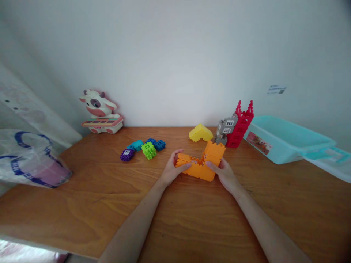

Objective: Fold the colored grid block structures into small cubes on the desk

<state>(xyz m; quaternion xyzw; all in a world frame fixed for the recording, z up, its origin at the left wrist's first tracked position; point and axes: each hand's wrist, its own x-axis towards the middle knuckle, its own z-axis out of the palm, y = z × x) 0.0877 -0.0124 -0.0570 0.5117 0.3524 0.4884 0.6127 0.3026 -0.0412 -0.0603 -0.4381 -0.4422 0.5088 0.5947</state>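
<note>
Gripping the orange block shape point(201, 171) at our twelve o'clock, we have the left hand point(170, 170) closed on its nine o'clock end and the right hand point(226, 175) closed on its three o'clock side. On the wooden table point(82, 204), a yellow piece point(201, 132) sits at twelve o'clock from it, a lime-green cube point(148, 150) between nine and ten.

Wood table point(186, 219) | left: bag point(38, 166), cow point(99, 109) | mid-left: purple block point(127, 155), turquoise block point(137, 145), green block point(148, 150), blue blocks point(160, 145) | mid-right: yellow block point(201, 133), tower point(239, 129) | right: bin point(283, 148)
</note>
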